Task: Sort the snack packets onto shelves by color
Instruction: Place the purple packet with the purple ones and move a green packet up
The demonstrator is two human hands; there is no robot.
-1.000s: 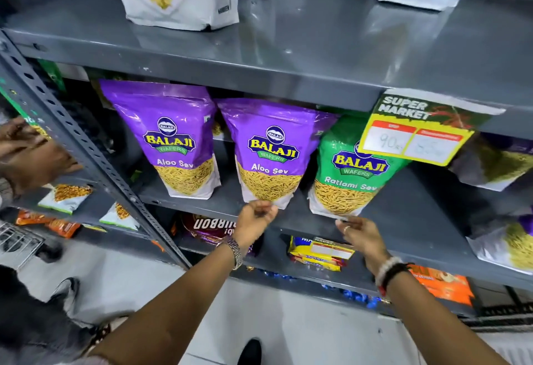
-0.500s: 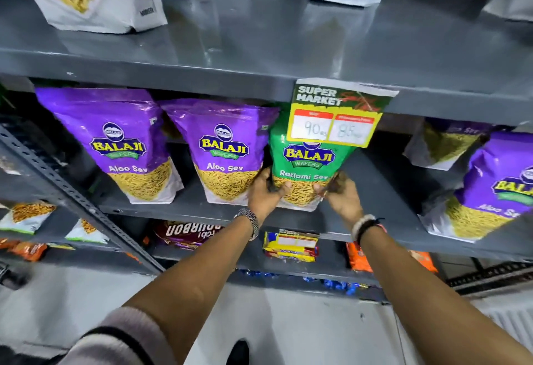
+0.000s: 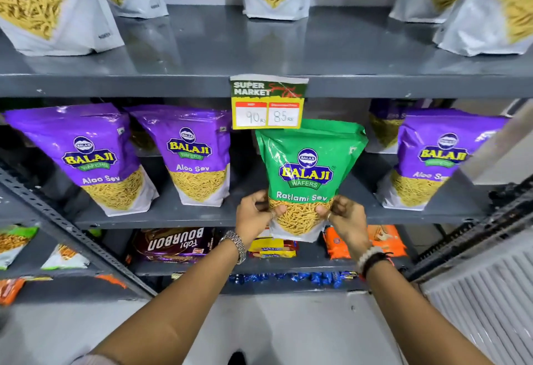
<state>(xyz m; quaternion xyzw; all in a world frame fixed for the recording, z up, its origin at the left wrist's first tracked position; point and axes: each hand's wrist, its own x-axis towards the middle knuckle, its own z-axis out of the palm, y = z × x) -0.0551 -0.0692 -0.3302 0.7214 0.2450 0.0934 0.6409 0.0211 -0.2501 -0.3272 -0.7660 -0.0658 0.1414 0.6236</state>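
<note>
since half a second ago the green balaji ratlami sev pouch (image 3: 308,174) has come off the middle grey metal shelf (image 3: 173,216) and its bottom edge now hangs in front of the shelf lip. it stands upright and faces the camera, just below the yellow and green supermarket price tag (image 3: 268,102) fixed to the edge of the shelf above. the left hand (image 3: 256,217) grips its lower left corner, thumb on the front, and the right hand (image 3: 344,217) grips the lower right corner the same way. to the left two purple aloo sev pouches (image 3: 86,160) stand on the same shelf; another purple pouch (image 3: 432,162) stands at the right. on the top shelf are white pouches (image 3: 49,7). below lie a brown bourbon biscuit pack (image 3: 176,243) and orange packets (image 3: 383,240).
</note>
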